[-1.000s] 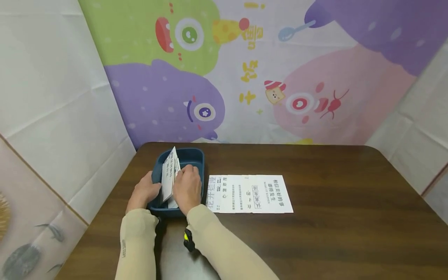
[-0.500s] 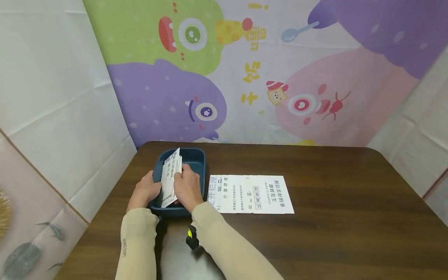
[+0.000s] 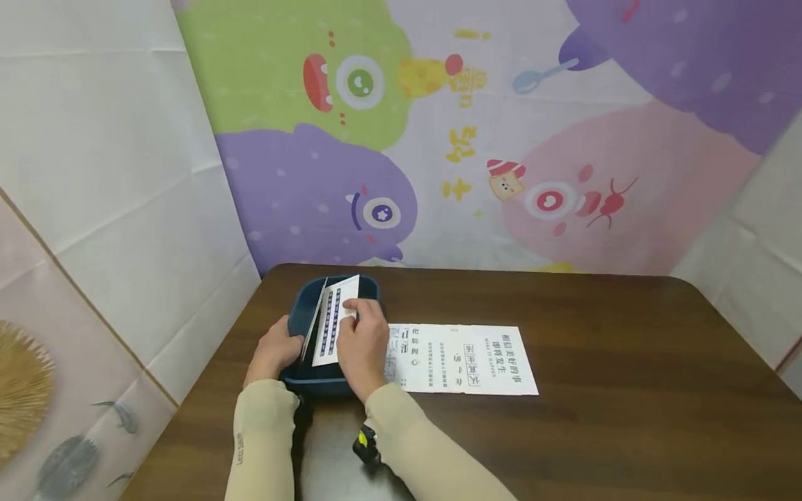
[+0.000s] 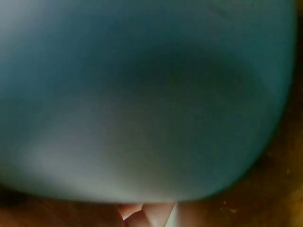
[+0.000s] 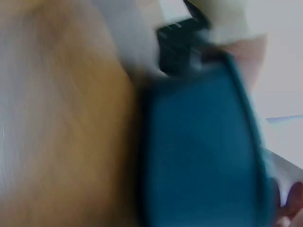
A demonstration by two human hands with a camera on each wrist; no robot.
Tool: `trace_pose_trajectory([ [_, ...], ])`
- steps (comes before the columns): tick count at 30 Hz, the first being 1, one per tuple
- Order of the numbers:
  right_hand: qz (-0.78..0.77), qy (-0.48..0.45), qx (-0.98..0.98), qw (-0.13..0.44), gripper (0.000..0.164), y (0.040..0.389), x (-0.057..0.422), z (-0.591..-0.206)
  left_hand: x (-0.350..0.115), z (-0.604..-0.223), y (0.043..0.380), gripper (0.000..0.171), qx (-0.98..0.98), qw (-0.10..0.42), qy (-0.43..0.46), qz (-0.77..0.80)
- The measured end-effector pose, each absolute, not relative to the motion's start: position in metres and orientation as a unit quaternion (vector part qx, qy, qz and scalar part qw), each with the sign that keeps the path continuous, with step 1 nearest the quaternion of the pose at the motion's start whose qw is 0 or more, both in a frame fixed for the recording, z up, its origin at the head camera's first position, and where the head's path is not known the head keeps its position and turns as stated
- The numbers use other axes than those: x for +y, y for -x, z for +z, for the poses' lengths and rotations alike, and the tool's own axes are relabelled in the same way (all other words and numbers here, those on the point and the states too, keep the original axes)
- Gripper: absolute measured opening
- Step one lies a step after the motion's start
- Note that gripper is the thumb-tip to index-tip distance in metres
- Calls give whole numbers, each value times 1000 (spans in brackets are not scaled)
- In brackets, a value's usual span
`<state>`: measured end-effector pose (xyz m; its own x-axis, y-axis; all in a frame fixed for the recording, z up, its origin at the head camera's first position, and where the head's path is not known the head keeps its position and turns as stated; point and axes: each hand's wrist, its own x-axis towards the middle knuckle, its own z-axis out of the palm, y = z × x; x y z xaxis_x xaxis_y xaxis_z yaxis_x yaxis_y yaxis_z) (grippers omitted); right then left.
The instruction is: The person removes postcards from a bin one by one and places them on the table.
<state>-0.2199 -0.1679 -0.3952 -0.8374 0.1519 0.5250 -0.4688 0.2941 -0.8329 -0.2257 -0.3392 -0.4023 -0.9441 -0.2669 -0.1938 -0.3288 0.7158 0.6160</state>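
Observation:
A dark blue tray (image 3: 322, 387) stands at the table's left side. My left hand (image 3: 273, 351) grips its left wall, with the thumb over the rim next to a few white cards (image 3: 311, 327) standing on edge inside. Between thumb and fingers, my right hand (image 3: 365, 348) pinches a white card (image 3: 332, 320) with dark printed lines, tilted up over the tray. The tray's blue wall (image 4: 189, 118) fills most of the left wrist view, fingertips (image 4: 158, 213) at its bottom edge. In the blurred right wrist view, the tray's side (image 5: 199, 151) shows, with fingers (image 5: 296, 201) at lower right.
Just right of the tray, white cards (image 3: 466, 358) with Chinese lettering lie flat side by side on the brown wooden table (image 3: 626, 376). A cloth with cartoon monsters (image 3: 338, 181) hangs behind the table. White panels (image 3: 119, 174) rise at both sides.
The right hand has drawn a card with dark lines rightward from the upright bundle and tilted its face up. The left hand stays at the tray wall. The head view has shifted slightly.

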Motion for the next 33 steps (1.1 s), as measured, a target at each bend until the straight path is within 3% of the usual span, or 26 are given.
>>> trace_pose_trajectory([
  [4,592,-89,-764,239,24,223,-130,-376,-344,-399,227,54,929,49,159,331],
  [12,642,-18,-760,96,27,241,-16,-356,-346,-391,229,59,927,69,185,318],
  [19,644,41,-752,136,30,258,99,-346,-344,-391,231,61,926,81,179,323],
  [26,700,143,-691,112,33,246,196,-348,-343,-391,230,62,930,96,166,314],
  [33,742,152,-647,85,34,232,238,-351,-343,-398,230,59,937,84,153,304],
])
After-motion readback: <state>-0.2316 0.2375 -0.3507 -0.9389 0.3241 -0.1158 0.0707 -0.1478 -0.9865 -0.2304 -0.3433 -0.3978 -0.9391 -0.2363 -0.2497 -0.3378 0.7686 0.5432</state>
